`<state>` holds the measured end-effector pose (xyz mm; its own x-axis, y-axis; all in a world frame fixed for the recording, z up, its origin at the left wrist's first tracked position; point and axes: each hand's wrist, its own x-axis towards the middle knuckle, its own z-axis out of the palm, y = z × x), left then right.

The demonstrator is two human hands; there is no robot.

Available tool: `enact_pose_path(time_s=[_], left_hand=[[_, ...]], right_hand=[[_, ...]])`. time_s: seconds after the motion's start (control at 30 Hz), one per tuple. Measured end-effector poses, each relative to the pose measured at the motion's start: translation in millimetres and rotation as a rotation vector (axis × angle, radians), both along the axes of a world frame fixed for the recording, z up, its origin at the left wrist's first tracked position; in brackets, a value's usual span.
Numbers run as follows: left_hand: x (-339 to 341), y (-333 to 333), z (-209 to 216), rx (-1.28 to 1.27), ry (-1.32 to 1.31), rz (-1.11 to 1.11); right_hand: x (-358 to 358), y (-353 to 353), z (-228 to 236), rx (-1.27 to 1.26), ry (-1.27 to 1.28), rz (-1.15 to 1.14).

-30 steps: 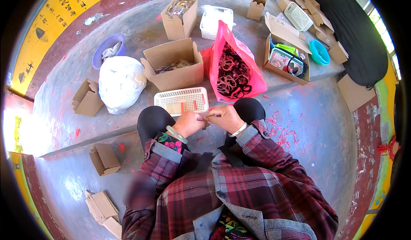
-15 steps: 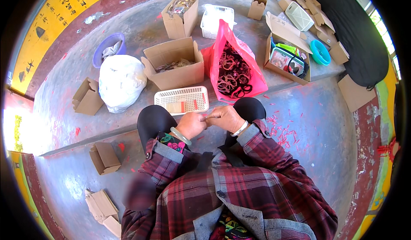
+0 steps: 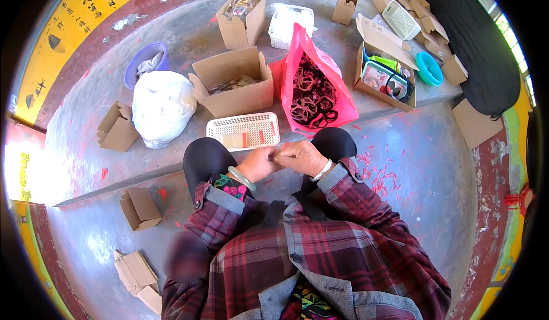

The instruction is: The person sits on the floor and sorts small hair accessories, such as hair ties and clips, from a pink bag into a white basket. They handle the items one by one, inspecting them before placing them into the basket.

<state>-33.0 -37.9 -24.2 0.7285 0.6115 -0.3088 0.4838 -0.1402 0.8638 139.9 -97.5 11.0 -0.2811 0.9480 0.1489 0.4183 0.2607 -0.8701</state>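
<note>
My left hand (image 3: pixel 258 164) and my right hand (image 3: pixel 304 158) meet between my knees, fingers pressed together. Whatever they pinch is too small or hidden to make out. Just beyond them sits a cream plastic basket (image 3: pixel 211 130) with a pale, red-ended flat bundle (image 3: pixel 234 140) and small red strips (image 3: pixel 262 136) inside. Behind my right hand stands a bright pink plastic bag (image 3: pixel 344 102), its mouth open on many dark and pinkish loops (image 3: pixel 311 94). An open cardboard box (image 3: pixel 243 99) behind the basket contains a tangle of thin brownish pieces (image 3: pixel 233 84).
A full white plastic bag (image 3: pixel 163 108) and a purple basin (image 3: pixel 131 74) stand to the left. At right are a carton of odds and ends (image 3: pixel 377 94) and a turquoise basin (image 3: pixel 429 68). Red scraps (image 3: pixel 378 177) litter the lower floor beside a raised step edge (image 3: pixel 143 177).
My hands have closed tighter together; a thin piece seen between the fingertips before is hidden now. The surroundings stay in place apart from a slight shift of the view.
</note>
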Motion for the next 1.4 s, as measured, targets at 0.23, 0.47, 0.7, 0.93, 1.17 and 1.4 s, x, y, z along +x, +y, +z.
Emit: enact_pose_path(time_s=[0.23,0.47,0.7,0.93,1.17,1.4], left_hand=[[2.8,0.2,4.4,-0.13,-0.149,0.018],[4.1,-0.4,0.3,-0.056,-0.143,0.106],[3.8,-1.7,-9.3,-0.157,-0.187,0.09],[3.7,2.0,25.5,-0.313,-0.219,0.135],[-4.8,6.4,23.8,-0.364,-0.402,0.247],[3.6,12.2,26.2,-0.358,-0.381,0.188]], right_hand=[[-4.8,-3.8,11.9,-0.186,0.045,-0.069],[-1.9,0.0,-6.0,0.116,0.032,-0.03],[-0.4,0.5,-0.6,0.073,-0.059,-0.074],[15.4,6.8,26.7,0.07,0.218,-0.248],[123.0,83.0,-8.0,-0.167,-0.366,-0.465],[190.9,163.9,-133.6,-0.244,-0.851,-0.698]])
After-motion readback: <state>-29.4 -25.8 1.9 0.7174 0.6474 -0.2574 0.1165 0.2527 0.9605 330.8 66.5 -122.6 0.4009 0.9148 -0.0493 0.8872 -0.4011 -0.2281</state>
